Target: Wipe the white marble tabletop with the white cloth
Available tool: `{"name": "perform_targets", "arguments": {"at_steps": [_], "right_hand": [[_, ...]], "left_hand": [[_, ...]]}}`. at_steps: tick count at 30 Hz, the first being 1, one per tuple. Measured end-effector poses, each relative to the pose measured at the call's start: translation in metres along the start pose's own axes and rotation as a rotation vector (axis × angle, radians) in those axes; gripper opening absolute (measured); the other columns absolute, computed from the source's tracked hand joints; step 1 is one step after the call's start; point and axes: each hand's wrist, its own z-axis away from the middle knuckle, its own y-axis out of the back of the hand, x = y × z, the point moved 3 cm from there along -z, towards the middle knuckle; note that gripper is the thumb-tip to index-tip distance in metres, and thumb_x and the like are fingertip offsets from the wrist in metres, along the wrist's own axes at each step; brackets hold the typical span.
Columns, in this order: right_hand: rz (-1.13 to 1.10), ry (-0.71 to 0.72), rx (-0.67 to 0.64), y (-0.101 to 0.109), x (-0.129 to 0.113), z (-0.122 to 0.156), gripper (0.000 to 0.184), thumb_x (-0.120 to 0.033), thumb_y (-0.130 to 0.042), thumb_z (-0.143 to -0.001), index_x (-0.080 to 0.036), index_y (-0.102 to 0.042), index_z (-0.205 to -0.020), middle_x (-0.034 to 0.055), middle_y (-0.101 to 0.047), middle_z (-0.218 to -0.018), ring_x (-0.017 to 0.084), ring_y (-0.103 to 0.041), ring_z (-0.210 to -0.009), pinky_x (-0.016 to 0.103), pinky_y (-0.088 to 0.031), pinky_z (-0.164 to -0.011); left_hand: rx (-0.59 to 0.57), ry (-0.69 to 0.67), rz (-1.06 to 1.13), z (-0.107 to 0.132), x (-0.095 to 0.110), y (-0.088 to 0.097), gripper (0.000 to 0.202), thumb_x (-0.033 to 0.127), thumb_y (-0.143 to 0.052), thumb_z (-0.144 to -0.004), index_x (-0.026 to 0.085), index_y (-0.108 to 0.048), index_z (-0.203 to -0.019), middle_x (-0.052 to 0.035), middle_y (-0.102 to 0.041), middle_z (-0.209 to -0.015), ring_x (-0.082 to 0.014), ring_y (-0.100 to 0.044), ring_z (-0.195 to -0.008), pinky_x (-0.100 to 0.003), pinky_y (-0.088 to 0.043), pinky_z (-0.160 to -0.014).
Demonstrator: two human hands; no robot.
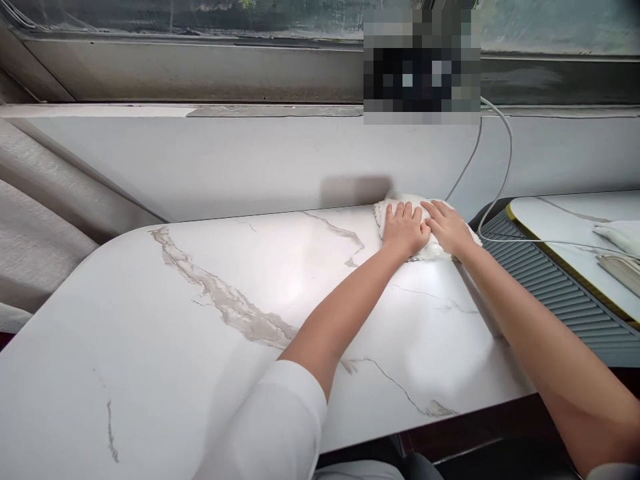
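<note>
A white cloth (431, 252) with a ruffled edge lies at the far side of the white marble-patterned tabletop (165, 333), close to the wall. On its left part my left hand (404, 230) rests flat, fingers spread and stretched forward. My right hand (449, 229) presses on the cloth's right part, with its fingers reaching left so that they meet the thumb side of my left hand. Both palms face down and both hands are open. Part of the cloth is hidden under them.
Behind the table stand a white wall panel (225, 167) and a window ledge. A thin white cable (507, 153) loops down on the right, across a grey ridged panel (540, 267). Another tabletop (565, 217) holds folded cloths (620, 270). A curtain (40, 193) hangs left.
</note>
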Motion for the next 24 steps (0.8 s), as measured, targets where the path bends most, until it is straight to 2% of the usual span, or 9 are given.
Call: {"name": "perform_targets", "arguments": {"at_steps": [3,5,10,16,21,24], "right_hand": [[-0.043,-0.098,-0.009,0.007,-0.007,0.024,0.054,-0.034,-0.021,-0.097,-0.018,-0.04,-0.145,0.0143,-0.039,-0.153,0.027,-0.033,-0.143,0.052,-0.029,-0.114],[-0.066,-0.086,-0.005,0.014,-0.015,0.045,0.054,-0.034,-0.02,-0.097,-0.018,-0.04,-0.145,0.0139,-0.038,-0.154,0.027,-0.031,-0.144,0.053,-0.027,-0.115],[-0.083,-0.106,-0.051,0.036,-0.036,0.109,0.058,-0.035,-0.015,-0.098,-0.015,-0.04,-0.147,0.0153,-0.034,-0.155,0.027,-0.028,-0.146,0.049,-0.022,-0.118],[-0.091,-0.083,-0.015,0.055,-0.061,0.18,0.061,-0.04,-0.012,-0.099,-0.014,-0.041,-0.146,0.0163,-0.035,-0.155,0.027,-0.025,-0.147,0.051,-0.021,-0.119],[-0.092,-0.049,0.038,0.062,-0.091,0.211,0.054,-0.036,-0.019,-0.1,-0.019,-0.035,-0.149,0.0142,-0.033,-0.156,0.03,-0.027,-0.146,0.056,-0.025,-0.116],[-0.085,-0.006,0.069,0.067,-0.115,0.217,0.052,-0.033,-0.023,-0.1,-0.02,-0.033,-0.15,0.0146,-0.033,-0.155,0.03,-0.026,-0.146,0.057,-0.026,-0.115]], "left_hand": [[-0.006,-0.035,-0.023,0.018,0.005,0.002,0.053,0.032,-0.028,-0.099,0.013,-0.041,-0.146,-0.0104,-0.037,-0.156,-0.0249,-0.029,-0.145,-0.048,-0.015,-0.121],[0.011,-0.063,-0.049,0.036,0.012,0.005,0.053,0.033,-0.029,-0.099,0.013,-0.04,-0.147,-0.0111,-0.038,-0.155,-0.0259,-0.03,-0.145,-0.049,-0.017,-0.12],[0.075,-0.132,-0.112,0.096,0.038,0.013,0.054,0.034,-0.03,-0.099,0.007,-0.042,-0.144,-0.0166,-0.043,-0.151,-0.0318,-0.035,-0.141,-0.052,-0.023,-0.117],[0.086,-0.21,-0.097,0.163,0.061,0.029,0.056,0.035,-0.029,-0.099,0.004,-0.041,-0.144,-0.0208,-0.044,-0.149,-0.0369,-0.038,-0.138,-0.059,-0.029,-0.111],[0.076,-0.273,-0.074,0.202,0.056,0.041,0.057,0.034,-0.03,-0.099,0.003,-0.039,-0.145,-0.0228,-0.041,-0.15,-0.0383,-0.036,-0.14,-0.061,-0.028,-0.111],[0.009,-0.276,-0.063,0.221,0.043,0.051,0.057,0.034,-0.029,-0.099,0.003,-0.037,-0.146,-0.0236,-0.038,-0.151,-0.0389,-0.034,-0.141,-0.06,-0.027,-0.112]]}}
